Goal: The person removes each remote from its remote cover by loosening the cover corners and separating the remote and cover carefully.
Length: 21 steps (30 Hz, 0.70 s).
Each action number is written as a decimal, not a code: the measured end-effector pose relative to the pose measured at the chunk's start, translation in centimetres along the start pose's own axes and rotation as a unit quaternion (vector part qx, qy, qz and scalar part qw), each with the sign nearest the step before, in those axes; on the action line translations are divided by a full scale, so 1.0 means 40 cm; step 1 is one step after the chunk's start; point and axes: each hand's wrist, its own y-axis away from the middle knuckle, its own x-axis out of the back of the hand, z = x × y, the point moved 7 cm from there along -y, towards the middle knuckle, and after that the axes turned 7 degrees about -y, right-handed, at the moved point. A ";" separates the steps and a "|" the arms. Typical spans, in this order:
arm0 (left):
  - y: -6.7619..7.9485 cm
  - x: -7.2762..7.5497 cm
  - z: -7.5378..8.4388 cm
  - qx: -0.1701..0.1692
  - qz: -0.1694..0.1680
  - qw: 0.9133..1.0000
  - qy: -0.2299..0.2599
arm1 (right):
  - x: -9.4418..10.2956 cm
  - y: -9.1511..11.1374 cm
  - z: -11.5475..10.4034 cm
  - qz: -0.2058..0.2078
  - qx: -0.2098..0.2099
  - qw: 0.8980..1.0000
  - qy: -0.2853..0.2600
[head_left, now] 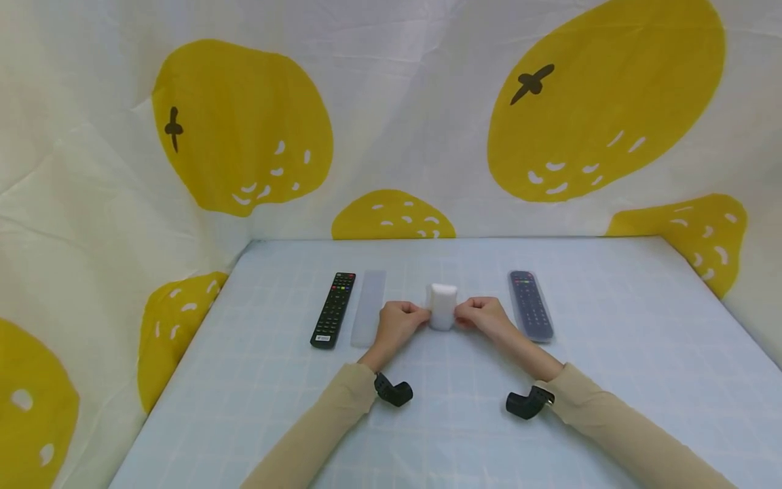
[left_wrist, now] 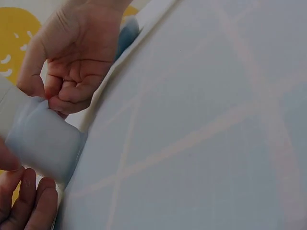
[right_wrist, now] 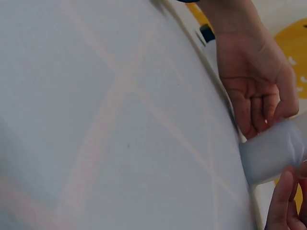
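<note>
In the middle of the table, a white block-like object [head_left: 443, 296] with rounded corners sits partly inside a translucent sleeve [head_left: 441, 324]. My left hand [head_left: 402, 322] pinches the sleeve's left edge between thumb and fingers, and my right hand [head_left: 485, 315] pinches its right edge. From the left wrist, the bluish sleeve [left_wrist: 45, 143] shows between both hands, its film wrinkled near the pinched side. The right wrist view has the sleeve [right_wrist: 271, 151] close over the cloth, with right-hand fingertips [right_wrist: 283, 191] at its edge.
Left of my hands lie a black remote control [head_left: 333, 311] and a flat translucent sleeve [head_left: 369, 309]. To the right lies a dark remote control in a translucent sleeve [head_left: 531, 305]. A pale checked cloth [head_left: 440, 421] covers the table; a fruit-patterned curtain [head_left: 403, 102] hangs behind.
</note>
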 end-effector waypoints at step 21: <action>-0.018 -0.004 0.002 0.038 -0.036 0.998 -0.048 | 0.001 0.004 -0.003 0.021 0.026 0.999 0.026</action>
